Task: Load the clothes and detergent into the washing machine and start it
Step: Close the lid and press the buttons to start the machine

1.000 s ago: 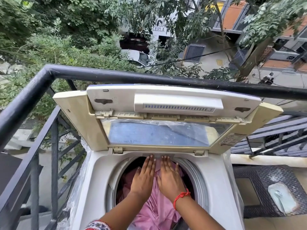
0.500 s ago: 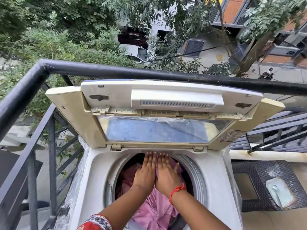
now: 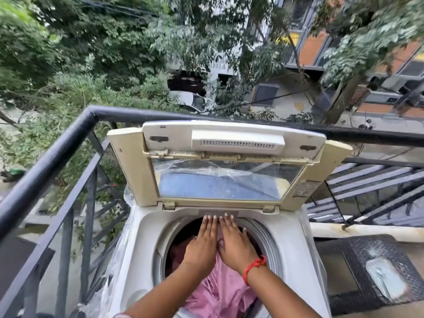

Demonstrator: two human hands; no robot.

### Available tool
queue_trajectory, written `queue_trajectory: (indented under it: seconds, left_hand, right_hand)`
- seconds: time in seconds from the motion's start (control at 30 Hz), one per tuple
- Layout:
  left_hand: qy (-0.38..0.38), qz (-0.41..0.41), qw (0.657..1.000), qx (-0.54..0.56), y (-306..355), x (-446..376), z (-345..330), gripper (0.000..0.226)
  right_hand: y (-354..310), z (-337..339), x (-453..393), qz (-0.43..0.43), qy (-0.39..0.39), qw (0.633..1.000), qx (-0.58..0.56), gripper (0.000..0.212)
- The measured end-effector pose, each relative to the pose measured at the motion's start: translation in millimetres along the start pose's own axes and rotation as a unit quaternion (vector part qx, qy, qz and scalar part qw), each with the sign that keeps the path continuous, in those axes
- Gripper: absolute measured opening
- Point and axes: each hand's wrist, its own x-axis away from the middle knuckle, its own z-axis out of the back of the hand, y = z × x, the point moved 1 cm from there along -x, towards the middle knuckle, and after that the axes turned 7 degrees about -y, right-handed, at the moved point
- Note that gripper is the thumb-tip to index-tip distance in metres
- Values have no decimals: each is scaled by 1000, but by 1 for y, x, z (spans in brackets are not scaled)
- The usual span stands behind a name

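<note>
Inside the open drum of the washing machine (image 3: 284, 237), the pink clothes (image 3: 220, 292) lie heaped under your left hand (image 3: 202, 246) and right hand (image 3: 236, 244), both flat with fingers straight, pressing down and gripping nothing. The cloth looks soft and light and should compress easily; take it by a gathered bunch, not an edge. The lid (image 3: 128, 171) stands raised. No detergent is visible, though motion blur may hide it.
</note>
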Motion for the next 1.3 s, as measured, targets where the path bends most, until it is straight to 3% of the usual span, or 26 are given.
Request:
queue_trajectory:
  seconds: [0.13, 0.3, 0.43, 0.57, 0.67, 0.83, 0.93, 1.03, 1.3]
  left_hand:
    - [77, -31, 996, 39, 11, 40, 23, 72]
    - [176, -47, 981, 64, 14, 77, 66, 78]
    - [273, -76, 955, 89, 20, 80, 106, 72]
    - [384, -128, 913, 54, 31, 83, 158, 63]
    - [423, -149, 893, 28, 42, 88, 194, 62]
    - [416, -116, 901, -49, 46, 62, 230, 59]
    - [359, -62, 928, -83, 39, 41, 243, 58]
    - [315, -37, 943, -105, 30, 35, 245, 59]
    - [331, -40, 936, -110, 22, 27, 241, 61]
  right_hand:
    - [-10, 30, 31, 68, 97, 992, -36, 66]
    - [-25, 90, 72, 93, 234, 967, -41, 52]
    - [-33, 127, 90, 103, 299, 948, -27, 50]
    - [-44, 172, 102, 141, 396, 907, -11, 40]
    - [-53, 206, 106, 161, 447, 879, 25, 34]
    - [-60, 248, 90, 129, 454, 879, 72, 41]
    - [-60, 262, 74, 77, 377, 919, 81, 50]
    - [-53, 262, 63, 25, 291, 954, 66, 39]
    - [-49, 239, 63, 38, 340, 939, 42, 27]
